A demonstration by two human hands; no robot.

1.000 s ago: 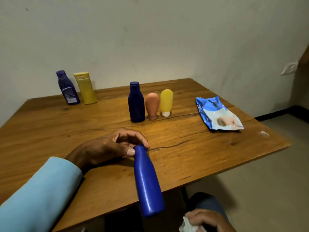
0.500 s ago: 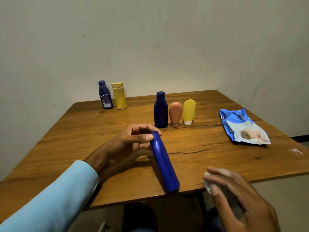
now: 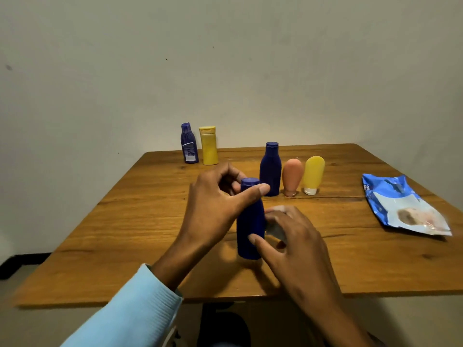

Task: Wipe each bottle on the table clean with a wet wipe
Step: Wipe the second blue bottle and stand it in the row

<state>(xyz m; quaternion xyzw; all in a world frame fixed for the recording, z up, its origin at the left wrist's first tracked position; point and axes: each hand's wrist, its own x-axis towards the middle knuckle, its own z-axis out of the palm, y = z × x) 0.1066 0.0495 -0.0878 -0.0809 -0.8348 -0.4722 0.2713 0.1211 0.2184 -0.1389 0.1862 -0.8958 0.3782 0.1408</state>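
Both hands on the upright dark blue plastic bottle (image 3: 250,221), near the front of the wooden surface (image 3: 125,234).

Left hand (image 3: 215,204), pale blue sleeve (image 3: 130,311), had its grip pinched on the bottle's cap end, thumb across the neck. Right hand (image 3: 295,244) pressed a white wet wipe (image 3: 276,230) to the bottle's right side, fingers curled over the wipe. Beyond the grip stood another dark blue bottle (image 3: 270,171), a tan tube (image 3: 292,177) and a yellow tube (image 3: 313,174); further back left, a labelled blue bottle (image 3: 189,144) and a yellow bottle (image 3: 208,145). Right of the grip lay a blue wipes packet (image 3: 403,206).
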